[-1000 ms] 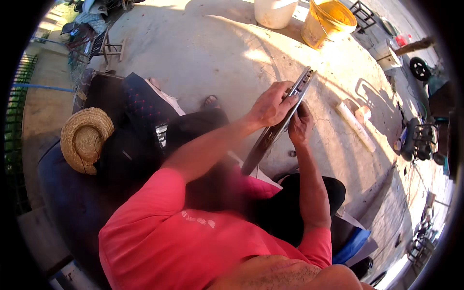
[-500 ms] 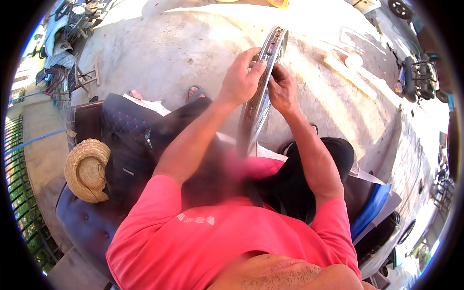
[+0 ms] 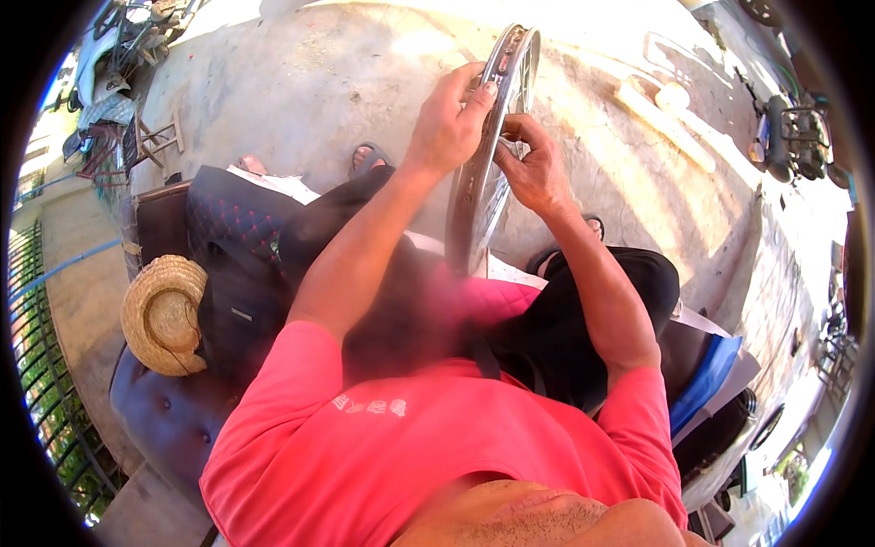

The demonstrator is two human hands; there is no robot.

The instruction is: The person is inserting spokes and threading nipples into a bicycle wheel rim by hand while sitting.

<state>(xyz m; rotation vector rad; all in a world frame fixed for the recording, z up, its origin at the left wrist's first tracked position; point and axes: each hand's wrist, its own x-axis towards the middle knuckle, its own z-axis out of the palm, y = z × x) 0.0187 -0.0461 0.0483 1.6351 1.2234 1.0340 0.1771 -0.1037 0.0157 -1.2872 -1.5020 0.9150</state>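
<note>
A spoked metal wheel rim [image 3: 468,193] stands nearly edge-on in front of me, its lower end between my legs. My left hand [image 3: 451,123] is closed round the rim's left side near its upper part, with the thumb lying on the outer face. On the spoke side, my right hand [image 3: 538,167] has its fingers bent and thumb and fingertips pinched in close beside the rim. Whatever lies in that pinch is too small to make out. Thin spokes [image 3: 497,205] run down below the right hand. The rim's lowest part is blurred.
A straw hat [image 3: 166,314] rests on the dark padded seat [image 3: 164,415] at my left. Ahead on the concrete floor [image 3: 310,91] lies a pale wooden beam [image 3: 665,128]. A small wooden stool [image 3: 159,146] stands far left, and a motorbike [image 3: 793,137] far right.
The rim and my left hand have shifted farther from me. My right hand now sits lower along the rim, its fingers a little more visible.
</note>
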